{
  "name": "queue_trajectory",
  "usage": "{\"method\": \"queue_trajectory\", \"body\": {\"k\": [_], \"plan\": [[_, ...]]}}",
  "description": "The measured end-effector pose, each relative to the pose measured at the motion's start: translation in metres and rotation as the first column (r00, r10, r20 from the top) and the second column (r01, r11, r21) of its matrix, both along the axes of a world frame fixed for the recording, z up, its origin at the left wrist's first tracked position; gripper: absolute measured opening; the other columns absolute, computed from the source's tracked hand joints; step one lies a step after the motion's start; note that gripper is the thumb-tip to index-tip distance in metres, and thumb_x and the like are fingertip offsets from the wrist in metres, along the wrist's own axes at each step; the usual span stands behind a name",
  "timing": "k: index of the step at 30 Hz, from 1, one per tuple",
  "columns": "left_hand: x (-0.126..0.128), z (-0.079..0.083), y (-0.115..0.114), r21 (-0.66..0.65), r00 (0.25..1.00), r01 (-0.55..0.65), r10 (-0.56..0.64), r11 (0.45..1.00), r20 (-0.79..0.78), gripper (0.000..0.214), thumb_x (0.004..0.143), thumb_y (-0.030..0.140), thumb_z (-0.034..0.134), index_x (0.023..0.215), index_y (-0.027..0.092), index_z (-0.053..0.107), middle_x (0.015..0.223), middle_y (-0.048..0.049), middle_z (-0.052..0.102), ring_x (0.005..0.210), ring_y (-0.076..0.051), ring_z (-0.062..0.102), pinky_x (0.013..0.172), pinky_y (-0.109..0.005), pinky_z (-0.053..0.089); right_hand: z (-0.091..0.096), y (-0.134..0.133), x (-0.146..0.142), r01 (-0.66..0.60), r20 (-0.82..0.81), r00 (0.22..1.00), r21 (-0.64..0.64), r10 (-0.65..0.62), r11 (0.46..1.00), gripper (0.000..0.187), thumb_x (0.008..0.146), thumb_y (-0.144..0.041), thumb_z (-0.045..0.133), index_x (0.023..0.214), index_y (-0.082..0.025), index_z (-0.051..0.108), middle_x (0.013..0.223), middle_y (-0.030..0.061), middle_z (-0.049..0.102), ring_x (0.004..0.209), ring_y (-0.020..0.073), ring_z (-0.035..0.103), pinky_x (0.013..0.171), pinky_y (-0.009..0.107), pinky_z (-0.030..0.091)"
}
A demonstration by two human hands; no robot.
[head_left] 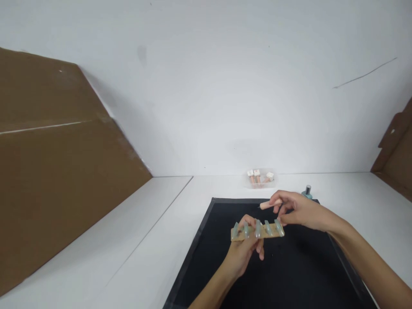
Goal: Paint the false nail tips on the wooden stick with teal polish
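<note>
My left hand [240,257] is closed around a narrow tan strip [252,233], which bears a row of several glossy pale-green false nails [258,228]. The strip is held above the black mat, its length running left to right. Between the fingers of my right hand [294,208] is a short pale-pink stick [266,205] with a small dark tip pointing left. The right thumb and fingertips are close to the nail at the strip's right end; I cannot tell whether they touch it.
A black mat [302,270] lies on the white table [144,240]. Behind it stands a clear box [246,182] with white-topped pink sticks [256,173]. A teal bottle [307,195] with a silver cap is at the mat's far right corner. Brown cardboard panels [58,171] stand at both sides.
</note>
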State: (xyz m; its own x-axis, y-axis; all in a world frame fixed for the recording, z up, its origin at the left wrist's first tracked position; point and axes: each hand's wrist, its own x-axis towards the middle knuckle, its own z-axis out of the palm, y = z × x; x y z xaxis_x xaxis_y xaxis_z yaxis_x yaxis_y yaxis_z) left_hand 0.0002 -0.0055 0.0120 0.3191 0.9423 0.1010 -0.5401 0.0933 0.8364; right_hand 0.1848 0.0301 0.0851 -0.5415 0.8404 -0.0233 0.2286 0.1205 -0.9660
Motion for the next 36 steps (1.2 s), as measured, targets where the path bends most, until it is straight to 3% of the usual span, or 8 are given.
{"method": "queue_trajectory", "body": {"k": [6, 11, 14, 18, 22, 25, 31, 36], "plan": [[0.001, -0.007, 0.001, 0.092, 0.995, 0.009, 0.0, 0.996, -0.098, 0.032, 0.069, 0.037, 0.069, 0.07, 0.017, 0.044, 0.052, 0.0085, 0.045, 0.042, -0.003, 0.044, 0.04, -0.016, 0.046, 0.013, -0.003, 0.007, 0.192, 0.163, 0.954, 0.316, -0.253, 0.929, 0.017, 0.078, -0.019, 0.053, 0.092, -0.02, 0.063, 0.082, 0.0036, 0.065, 0.072, 0.0174, 0.056, 0.068, 0.032, 0.045], [0.002, -0.009, 0.0, 0.074, 0.988, 0.058, -0.047, 0.996, -0.149, 0.029, 0.069, 0.035, 0.07, 0.07, 0.016, 0.048, 0.053, 0.0072, 0.048, 0.043, -0.003, 0.046, 0.043, -0.019, 0.049, 0.026, -0.016, 0.005, 0.15, 0.21, 0.947, 0.384, -0.244, 0.911, 0.017, 0.084, -0.024, 0.049, 0.095, -0.023, 0.062, 0.09, 0.0043, 0.066, 0.071, 0.017, 0.056, 0.063, 0.028, 0.044], [0.003, -0.006, -0.001, 0.03, 0.994, 0.061, -0.058, 0.998, -0.092, 0.032, 0.068, 0.037, 0.071, 0.07, 0.016, 0.047, 0.053, 0.0071, 0.049, 0.044, -0.004, 0.047, 0.045, -0.019, 0.049, 0.024, -0.019, 0.002, 0.091, 0.223, 0.96, 0.332, -0.172, 0.939, 0.023, 0.083, -0.021, 0.05, 0.102, -0.024, 0.062, 0.086, 0.0035, 0.062, 0.076, 0.0174, 0.057, 0.066, 0.029, 0.046], [0.004, -0.001, -0.003, -0.061, 0.999, 0.053, -0.053, 0.997, 0.004, 0.034, 0.064, 0.036, 0.075, 0.071, 0.017, 0.047, 0.055, 0.0066, 0.052, 0.05, -0.004, 0.05, 0.051, -0.019, 0.051, 0.01, -0.011, -0.002, 0.123, 0.123, 0.98, 0.237, -0.155, 0.964, 0.026, 0.079, -0.014, 0.05, 0.1, -0.022, 0.061, 0.086, 0.0024, 0.059, 0.074, 0.0157, 0.057, 0.066, 0.029, 0.046], [0.002, 0.001, -0.003, -0.095, 0.998, 0.031, -0.026, 0.995, 0.057, 0.034, 0.063, 0.034, 0.076, 0.073, 0.017, 0.048, 0.06, 0.0056, 0.055, 0.055, -0.005, 0.054, 0.057, -0.02, 0.052, -0.003, -0.002, -0.006, 0.058, -0.05, 0.997, -0.02, -0.059, 0.998, 0.018, 0.073, -0.012, 0.054, 0.089, -0.019, 0.057, 0.099, 0.0045, 0.063, 0.071, 0.0129, 0.057, 0.061, 0.027, 0.047], [0.001, 0.001, -0.003, -0.113, 0.998, 0.011, -0.003, 0.994, 0.066, 0.035, 0.063, 0.034, 0.076, 0.074, 0.017, 0.047, 0.06, 0.0056, 0.055, 0.057, -0.005, 0.054, 0.059, -0.02, 0.052, -0.006, 0.002, -0.006, -0.002, -0.164, 0.986, -0.172, -0.026, 0.985, 0.02, 0.067, -0.009, 0.056, 0.085, -0.018, 0.054, 0.105, 0.0055, 0.063, 0.065, 0.0097, 0.056, 0.058, 0.025, 0.048], [-0.001, 0.005, 0.002, -0.121, 0.99, -0.114, 0.122, 0.986, 0.064, 0.04, 0.058, 0.033, 0.079, 0.077, 0.019, 0.047, 0.059, 0.0093, 0.045, 0.044, -0.001, 0.039, 0.039, -0.013, 0.043, -0.005, 0.004, -0.002, 0.008, -0.197, 0.979, -0.205, -0.049, 0.979, 0.023, 0.062, -0.007, 0.061, 0.082, -0.017, 0.054, 0.108, 0.0069, 0.064, 0.065, 0.009, 0.055, 0.059, 0.025, 0.049], [-0.008, 0.007, 0.008, -0.147, 0.962, -0.21, 0.231, 0.967, 0.144, 0.042, 0.054, 0.031, 0.081, 0.076, 0.019, 0.048, 0.064, 0.0085, 0.048, 0.045, 0.0, 0.041, 0.04, -0.011, 0.043, -0.005, 0.006, 0.001, 0.017, -0.22, 0.973, -0.21, -0.064, 0.977, 0.023, 0.064, -0.008, 0.059, 0.084, -0.019, 0.053, 0.107, 0.0066, 0.065, 0.076, 0.0121, 0.057, 0.058, 0.024, 0.05]]}}
